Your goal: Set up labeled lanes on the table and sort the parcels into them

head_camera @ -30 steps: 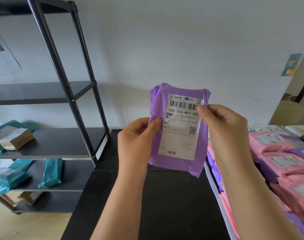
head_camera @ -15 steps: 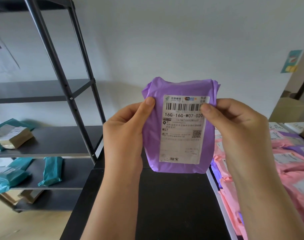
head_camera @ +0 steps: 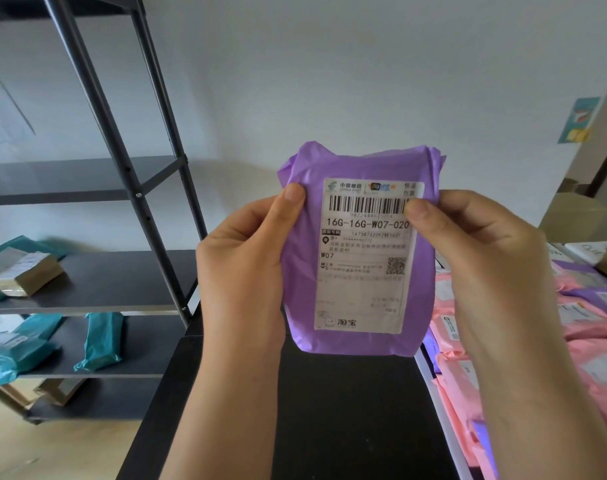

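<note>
While both hands pinch it from the sides, the purple parcel (head_camera: 362, 252) hangs upright above the black table (head_camera: 329, 417), long axis vertical, label (head_camera: 362, 289) facing the camera. For the left hand (head_camera: 239, 271): thumb on the front at the upper left edge, fingers curled behind. For the right hand (head_camera: 485, 271): thumb over the end of the barcode (head_camera: 367, 204), fingers behind the right edge. 2 grips, both near the top; lower end hangs free. Parcel is a soft, glossy poly mailer, creased and puffed at the top fold. Label reads 16G-16G-W07-020, with W07 printed lower down. Likely step: reading the code to pick a lane. Rows of pink and purple parcels (head_camera: 589, 341) lie to the right, just past the right hand, so that hand looks the nearer carrier if the lane is there; which row is W07 cannot be told. Farther left, a dark shelf rack (head_camera: 122, 278) holds teal parcels (head_camera: 102, 341); white wall (head_camera: 329, 81) behind
</note>
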Motion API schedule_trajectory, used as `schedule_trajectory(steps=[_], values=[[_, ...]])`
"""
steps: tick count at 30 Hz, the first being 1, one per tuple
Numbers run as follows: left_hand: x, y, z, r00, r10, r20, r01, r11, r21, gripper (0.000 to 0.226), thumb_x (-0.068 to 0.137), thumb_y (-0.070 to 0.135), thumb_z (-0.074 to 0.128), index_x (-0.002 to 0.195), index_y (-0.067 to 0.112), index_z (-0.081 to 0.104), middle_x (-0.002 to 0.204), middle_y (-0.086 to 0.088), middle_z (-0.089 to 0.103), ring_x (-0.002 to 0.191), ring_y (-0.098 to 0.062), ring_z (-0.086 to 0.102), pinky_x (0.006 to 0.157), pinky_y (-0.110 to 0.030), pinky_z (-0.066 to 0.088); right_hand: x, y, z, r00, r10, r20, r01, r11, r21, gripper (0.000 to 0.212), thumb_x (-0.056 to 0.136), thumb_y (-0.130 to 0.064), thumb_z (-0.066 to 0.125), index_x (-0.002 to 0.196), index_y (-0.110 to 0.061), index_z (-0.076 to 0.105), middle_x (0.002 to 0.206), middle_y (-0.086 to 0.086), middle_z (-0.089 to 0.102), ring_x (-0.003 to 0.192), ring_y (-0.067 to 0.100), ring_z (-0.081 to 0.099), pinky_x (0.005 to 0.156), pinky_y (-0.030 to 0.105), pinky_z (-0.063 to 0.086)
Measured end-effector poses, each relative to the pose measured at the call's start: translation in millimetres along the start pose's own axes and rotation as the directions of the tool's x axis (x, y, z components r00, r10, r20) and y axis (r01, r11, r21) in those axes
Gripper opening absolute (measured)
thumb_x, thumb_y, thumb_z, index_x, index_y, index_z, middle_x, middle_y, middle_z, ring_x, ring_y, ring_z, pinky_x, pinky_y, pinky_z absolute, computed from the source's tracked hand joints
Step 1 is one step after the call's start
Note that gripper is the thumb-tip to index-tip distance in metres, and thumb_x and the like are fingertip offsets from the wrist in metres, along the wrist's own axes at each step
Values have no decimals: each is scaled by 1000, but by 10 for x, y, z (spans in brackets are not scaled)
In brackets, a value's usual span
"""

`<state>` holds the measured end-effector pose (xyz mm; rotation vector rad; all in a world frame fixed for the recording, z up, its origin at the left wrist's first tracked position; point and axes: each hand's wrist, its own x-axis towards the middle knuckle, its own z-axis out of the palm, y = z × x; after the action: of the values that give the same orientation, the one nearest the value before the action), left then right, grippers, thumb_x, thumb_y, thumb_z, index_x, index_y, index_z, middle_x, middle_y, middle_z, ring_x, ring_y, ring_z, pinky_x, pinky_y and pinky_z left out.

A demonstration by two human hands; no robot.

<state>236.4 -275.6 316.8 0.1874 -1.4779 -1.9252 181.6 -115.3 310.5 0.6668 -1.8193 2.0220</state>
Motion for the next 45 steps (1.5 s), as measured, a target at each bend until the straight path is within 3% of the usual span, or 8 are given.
schedule_trajectory(steps=[8,12,17,24,32,37,43,45], values=[[67,-73,-13,982,-133,-133,124,990,-74,16,83,35,76,73,22,78,88,-7,77,80,-23,75,67,-29,59,-36,144,-36,987,119,105,-100,981,-169,29,74,-51,63,82,-26,74,76,-17,74,77,-1,71,59,12,53],[85,-120,8,979,-180,-97,173,981,-84,19,83,38,74,72,22,79,87,-6,77,80,-23,75,69,-31,61,-9,190,-80,994,86,64,-71,975,-211,10,86,-34,68,80,-29,73,74,-18,73,78,2,70,62,13,54],[81,-171,46,980,-198,18,196,979,61,34,72,52,71,78,20,77,87,-2,77,83,-20,75,76,-31,61,42,214,-91,997,59,-47,-68,975,-213,14,90,-29,68,76,-33,71,72,-20,72,77,1,68,60,9,50],[54,-259,84,972,-218,87,202,967,158,11,80,33,77,77,23,79,85,1,78,82,-16,75,69,-27,61,111,265,-105,980,125,-158,-147,979,-140,23,91,-29,70,70,-37,72,76,-18,74,76,2,71,64,20,54],[98,-285,63,978,-205,-27,207,971,121,19,81,34,78,67,22,76,80,-3,77,71,-20,75,49,-28,58,113,230,-98,974,226,1,-222,957,-185,23,80,-48,68,71,-28,72,71,-16,73,72,-1,69,57,10,50],[132,-304,39,956,-280,-84,285,957,55,23,81,32,78,63,20,76,81,-7,76,68,-22,72,45,-28,52,95,268,-104,939,342,42,-330,926,-184,24,77,-47,73,69,-24,76,67,-2,73,68,20,70,68,35,53],[149,-347,-5,934,-349,-70,350,937,3,35,78,32,80,85,-2,75,87,-16,76,60,-22,65,40,-26,46,78,301,-124,937,347,30,-341,932,-120,19,83,-35,74,68,-24,78,64,1,72,56,11,64,62,28,46],[160,-360,-18,931,-360,-62,360,933,-2,32,77,31,81,79,0,75,86,-15,76,61,-24,65,43,-27,47,84,303,-131,924,380,46,-378,925,-41,20,83,-31,74,67,-20,78,63,2,71,53,12,63,56,24,46]])
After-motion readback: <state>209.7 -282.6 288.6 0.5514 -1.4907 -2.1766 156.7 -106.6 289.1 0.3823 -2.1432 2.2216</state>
